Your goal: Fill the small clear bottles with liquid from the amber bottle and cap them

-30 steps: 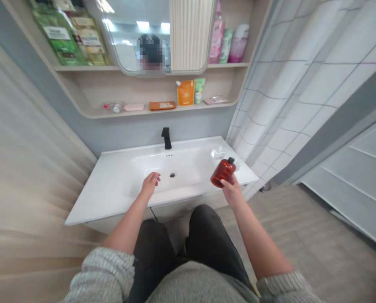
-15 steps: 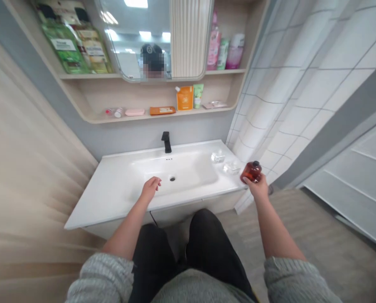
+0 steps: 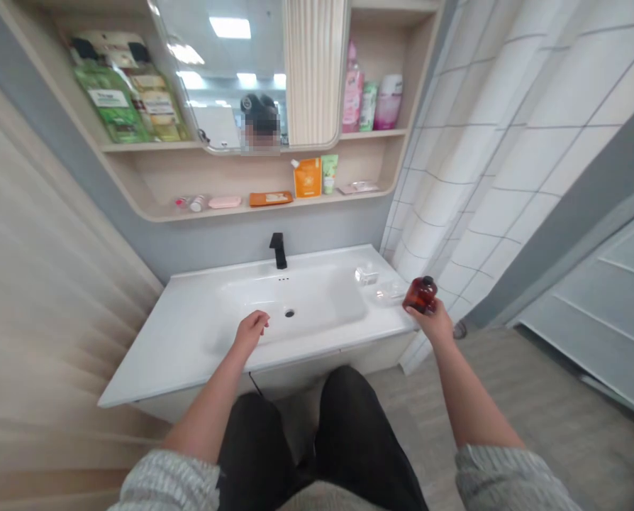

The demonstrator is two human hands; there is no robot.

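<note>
A dark amber bottle with a black cap point(image 3: 420, 292) is at the right end of the white washbasin counter point(image 3: 152, 341). Wrapped round its lower side is my right hand point(image 3: 435, 321). Just left of the bottle lie two clear containers, one nearer point(image 3: 390, 292) and one farther back point(image 3: 366, 276). My left hand point(image 3: 252, 328) hovers over the front left part of the basin point(image 3: 317, 298), its fingers loosely curled with nothing visible in them; whether they close on anything is too small to tell.
A black faucet point(image 3: 279, 251) rises behind the basin. Above it are a mirror point(image 3: 226, 78) and a shelf point(image 3: 162, 213) with an orange pouch point(image 3: 308, 177), a green tube point(image 3: 329, 174) and a pink case point(image 3: 224, 202). A curtain point(image 3: 455, 177) hangs at the right.
The view has tilted up slightly, so the counter and shelf appear lower. My right hand stays on the amber bottle at the counter's right end; my left hand remains over the basin.
</note>
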